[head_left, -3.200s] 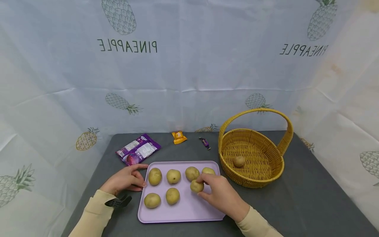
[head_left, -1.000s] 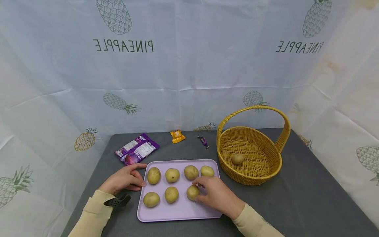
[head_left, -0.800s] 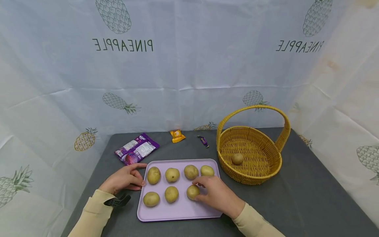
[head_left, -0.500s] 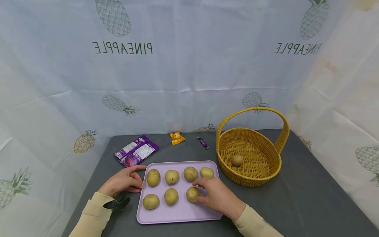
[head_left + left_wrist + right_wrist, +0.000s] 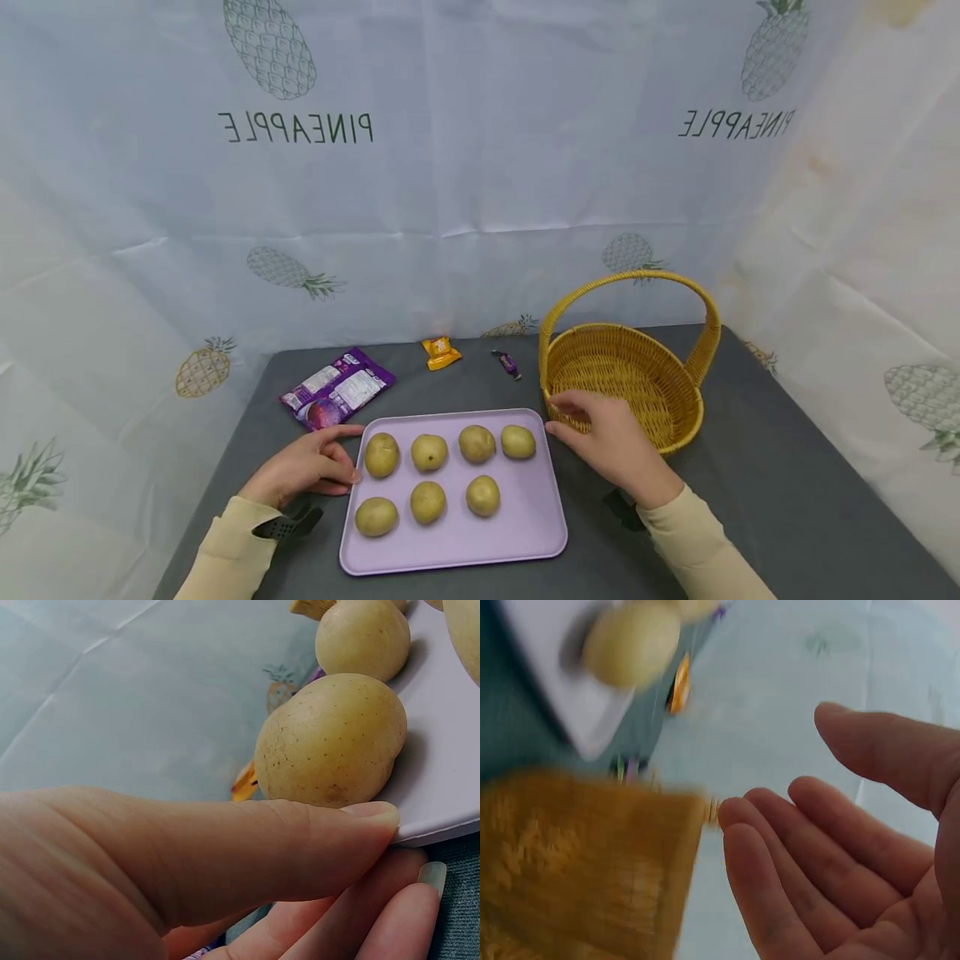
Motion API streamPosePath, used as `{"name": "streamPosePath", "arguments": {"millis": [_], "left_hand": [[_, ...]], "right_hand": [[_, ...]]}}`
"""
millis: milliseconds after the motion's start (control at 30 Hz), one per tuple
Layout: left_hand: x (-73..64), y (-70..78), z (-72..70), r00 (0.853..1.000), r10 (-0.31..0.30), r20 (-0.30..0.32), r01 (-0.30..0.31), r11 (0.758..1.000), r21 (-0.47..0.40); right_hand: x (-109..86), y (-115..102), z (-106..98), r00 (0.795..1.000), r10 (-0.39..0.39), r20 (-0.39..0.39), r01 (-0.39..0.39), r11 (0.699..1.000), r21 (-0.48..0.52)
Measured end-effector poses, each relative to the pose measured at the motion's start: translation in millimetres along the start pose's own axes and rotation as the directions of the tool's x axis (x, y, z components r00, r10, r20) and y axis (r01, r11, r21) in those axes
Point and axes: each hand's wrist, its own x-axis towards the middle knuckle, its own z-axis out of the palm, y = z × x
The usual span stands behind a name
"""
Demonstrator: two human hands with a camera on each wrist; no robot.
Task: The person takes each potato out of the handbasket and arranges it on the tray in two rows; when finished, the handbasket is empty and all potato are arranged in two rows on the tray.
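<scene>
A lilac tray [image 5: 517,533] holds several potatoes in two rows. At its left edge my left hand [image 5: 307,468] grips the rim, thumb [image 5: 322,836] at the edge and fingers bent beneath; a potato [image 5: 334,742] lies just beyond the thumb in the left wrist view. My right hand [image 5: 618,442] is over the near left side of the yellow wicker basket [image 5: 615,367], thumb and fingers apart and nothing between them, as the right wrist view also shows. The hand hides the spot where a potato lay in the basket. A potato [image 5: 482,496] ends the tray's front row.
Behind the tray lie a purple snack packet [image 5: 337,387], an orange-wrapped sweet [image 5: 441,352] and a small purple sweet [image 5: 507,365]. The basket's tall handle [image 5: 630,277] arches above it. A pineapple-print cloth [image 5: 450,183] hangs behind the dark table.
My right hand set a potato down in the tray's front row, let go of it, and moved right and away to the basket. The left hand stays at the tray's edge.
</scene>
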Motion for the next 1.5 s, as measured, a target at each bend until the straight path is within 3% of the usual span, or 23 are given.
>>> {"name": "streamPosePath", "arguments": {"millis": [133,267,433,633,833,1333,1500], "left_hand": [[-1.4,-3.1,0.1,1.0,0.007,0.005,-0.007,1.0,-0.009],[-1.5,-2.8,-2.1,1.0,0.013,0.004,-0.013,1.0,-0.006],[0.4,-1.2,-3.4,1.0,0.007,0.007,-0.007,1.0,-0.006],[1.3,-0.4,-2.3,1.0,-0.001,0.011,0.001,1.0,-0.014],[1.1,-0.9,-2.1,1.0,0.001,0.012,-0.001,1.0,-0.018],[0.8,0.7,-1.2,1.0,-0.01,-0.01,0.01,1.0,-0.001],[0.6,-1.5,-1.2,1.0,-0.007,-0.002,0.007,1.0,-0.011]], "right_hand": [[5.9,15.1,-27.8,0.999,0.046,0.023,-0.044,0.997,-0.067],[20.9,26.3,-57.6,0.992,0.078,0.104,-0.065,0.99,-0.124],[49.8,48.8,-77.8,0.963,0.134,0.234,-0.106,0.986,-0.127],[79.8,79.5,-71.6,0.901,0.187,0.391,-0.14,0.979,-0.147],[90.6,93.0,-56.4,0.849,0.225,0.478,-0.179,0.974,-0.141],[89.7,92.1,-51.7,0.804,0.216,0.554,-0.173,0.976,-0.13],[84.1,94.7,-53.1,0.833,0.159,0.53,-0.099,0.985,-0.14]]}}
